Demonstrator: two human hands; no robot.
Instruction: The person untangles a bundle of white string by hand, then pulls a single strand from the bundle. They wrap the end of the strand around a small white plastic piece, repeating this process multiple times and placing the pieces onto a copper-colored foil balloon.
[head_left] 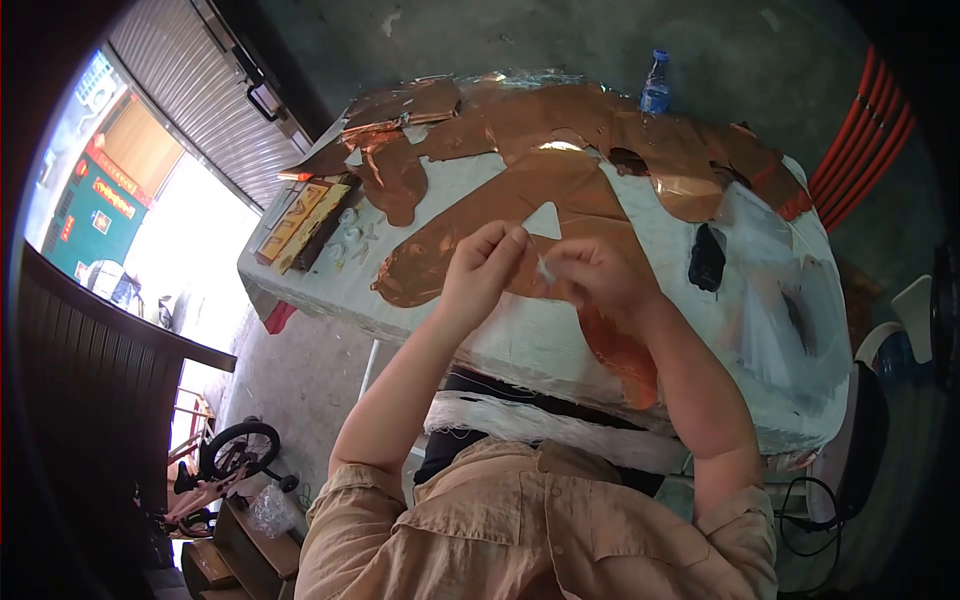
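My left hand (486,268) is closed in a pinch above the table; what its fingertips hold is too small to make out. Close to its right, my right hand (604,278) is also closed, with a small whitish, translucent piece (545,270) at its fingertips. Beneath both hands lies a flat, copper-coloured foil balloon (440,250), uninflated, with a triangular opening showing white. One reddish-copper foil part (620,355) hangs over the near table edge below my right hand. A bundle of white strings (530,418) stretches across my lap.
More copper foil balloons (540,115) cover the far side of the white-covered table (710,330). A blue-labelled bottle (656,85), a black object (707,257) and clear plastic bags (790,310) are around them. A yellow-and-brown box (300,225) sits at left.
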